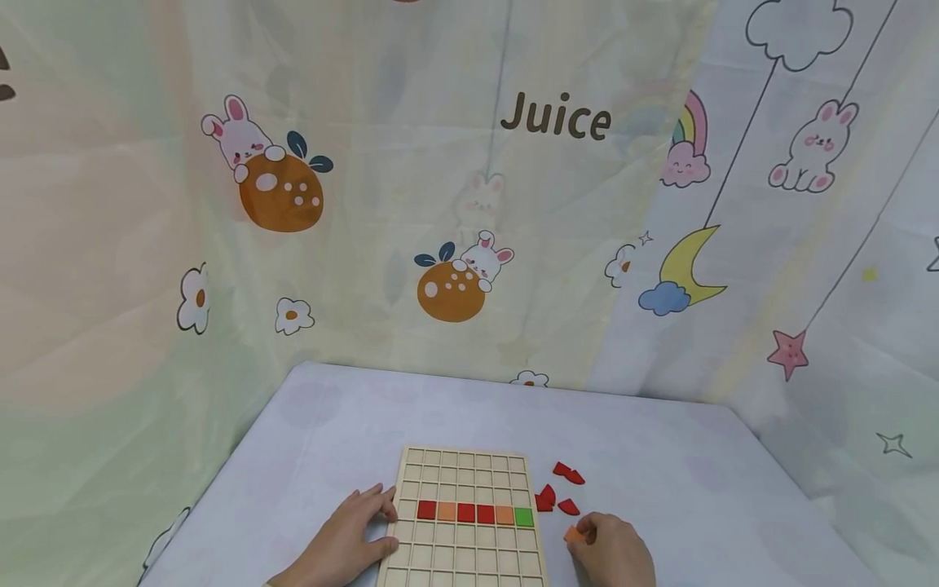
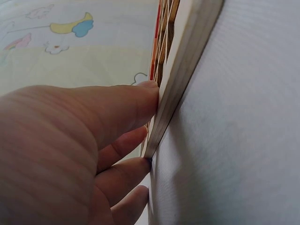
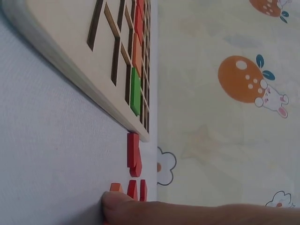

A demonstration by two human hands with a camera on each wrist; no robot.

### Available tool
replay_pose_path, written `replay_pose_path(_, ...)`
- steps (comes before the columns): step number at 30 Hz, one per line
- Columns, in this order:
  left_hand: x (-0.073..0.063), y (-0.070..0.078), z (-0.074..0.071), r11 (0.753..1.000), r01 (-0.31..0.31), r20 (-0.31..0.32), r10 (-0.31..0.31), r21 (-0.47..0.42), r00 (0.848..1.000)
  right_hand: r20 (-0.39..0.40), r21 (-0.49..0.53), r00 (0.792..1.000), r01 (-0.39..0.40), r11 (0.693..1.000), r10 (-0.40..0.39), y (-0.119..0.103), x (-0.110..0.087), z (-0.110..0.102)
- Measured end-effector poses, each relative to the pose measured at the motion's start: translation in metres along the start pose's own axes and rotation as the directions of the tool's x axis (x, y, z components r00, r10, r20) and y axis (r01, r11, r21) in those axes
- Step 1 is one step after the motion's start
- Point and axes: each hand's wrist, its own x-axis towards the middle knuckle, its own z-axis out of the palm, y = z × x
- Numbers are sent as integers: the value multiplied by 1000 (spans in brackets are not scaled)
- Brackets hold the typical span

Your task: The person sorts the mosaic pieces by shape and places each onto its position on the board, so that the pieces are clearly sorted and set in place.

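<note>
A light wooden grid board (image 1: 433,557) lies on the table, with one row holding red, orange and green square tiles. My left hand (image 1: 345,534) rests against the board's left edge, thumb and fingers spread along it; in the left wrist view the thumb (image 2: 126,105) touches the rim and the fingers lie beside the side face. Right of the board, my right hand (image 1: 614,550) pinches an orange piece (image 1: 573,535) close to the table. The right wrist view shows only part of this orange piece (image 3: 116,187) beyond a fingertip. The green tile (image 1: 524,518) ends the row.
Several loose red pieces (image 1: 568,507) lie between the board and my right hand and a little farther back. A pale cloth (image 1: 660,456) covers the table. Printed curtains (image 1: 367,326) with rabbits and oranges hang behind it.
</note>
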Motion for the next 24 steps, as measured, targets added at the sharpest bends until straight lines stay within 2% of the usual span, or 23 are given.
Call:
replay_pose_path(4, -1, 0, -1, 1000, -11, -3, 11, 0, 1000, -10, 0, 1000, 20, 1000, -20, -2, 0, 0)
replay_pose_path(8, 0, -1, 0, 1000, 4, -5, -4, -1, 1000, -17, 16, 999, 36, 999, -36, -2, 2, 0)
replay_pose_path(13, 0, -2, 0, 1000, 17, -3, -17, -3, 1000, -87, 24, 995, 49, 999, -47, -5, 3, 3)
replay_pose_path(19, -1, -1, 0, 1000, 3, 4, -3, -11, 1000, -96, 114, 995, 22, 993, -11, -13, 2, 7)
replay_pose_path(24, -1, -1, -1, 1000, 4, 5, -4, -5, 1000, -124, 138, 991, 60, 989, -42, -17, 2, 9)
